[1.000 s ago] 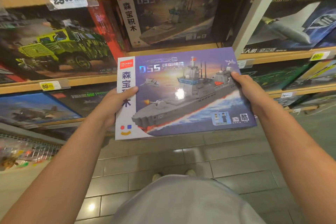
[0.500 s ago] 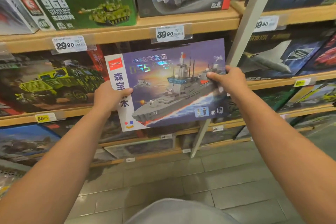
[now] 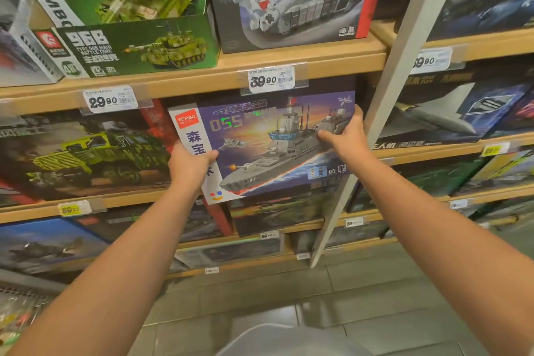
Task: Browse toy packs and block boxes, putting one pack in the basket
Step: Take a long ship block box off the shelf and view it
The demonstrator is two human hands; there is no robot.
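A purple block box [image 3: 260,147] showing a grey warship and "055" is held up against the middle shelf, just under the 39.90 price tag [image 3: 271,79]. My left hand [image 3: 189,166] grips its white left edge, thumb across the front. My right hand [image 3: 344,137] holds the right edge, thumb on the front and fingers behind. The box tilts slightly, left end lower. A basket with colourful packs [image 3: 17,318] shows only as a blurred corner at the bottom left.
Wooden shelves [image 3: 303,56] hold more block boxes: a green tank box [image 3: 138,46], a grey armoured vehicle box [image 3: 289,0], a green truck box [image 3: 75,153], a jet box [image 3: 450,113]. A white upright post [image 3: 384,113] stands right of the held box. Grey tiled floor lies below.
Both hands have carried the warship box up and away from me, from out over the floor to the shelf opening under the 39.90 tag. The view has tilted upward.
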